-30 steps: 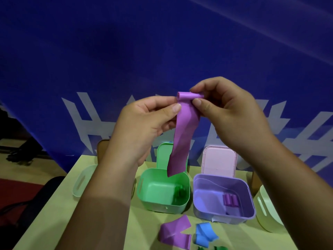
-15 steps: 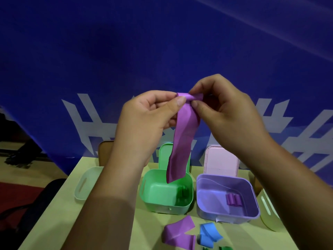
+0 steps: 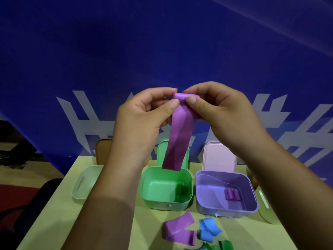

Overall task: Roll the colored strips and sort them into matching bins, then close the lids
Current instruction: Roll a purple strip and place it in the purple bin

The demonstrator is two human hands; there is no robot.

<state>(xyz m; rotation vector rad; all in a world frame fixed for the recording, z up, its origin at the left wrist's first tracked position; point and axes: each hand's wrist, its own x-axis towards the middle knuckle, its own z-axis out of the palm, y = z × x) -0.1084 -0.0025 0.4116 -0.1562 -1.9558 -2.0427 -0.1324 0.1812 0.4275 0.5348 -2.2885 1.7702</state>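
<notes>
This looks like a staged indoor set, perhaps an event or demonstration booth: a large blue banner (image 3: 162,51) with white lettering (image 3: 79,114) (only partly in view) hangs right behind a small pale-yellow table (image 3: 54,222), with red carpet (image 3: 16,193) on the floor beside it.

Purple strip (image 3: 177,134) dangles over the green bin (image 3: 162,188), top end curled. Purple bin (image 3: 212,195) at its 3 o'clock holds purple rolls (image 3: 232,194). Green lid (image 3: 161,152) and pink lid (image 3: 219,156) stand open at 12.

The purple strip (image 3: 177,134) is seen as smooth, matt and rubbery. The green bin (image 3: 165,204) and purple bin (image 3: 225,212) are moulded in smooth, faintly glossy plastic. The bench (image 3: 54,222) is finished matt.
</notes>
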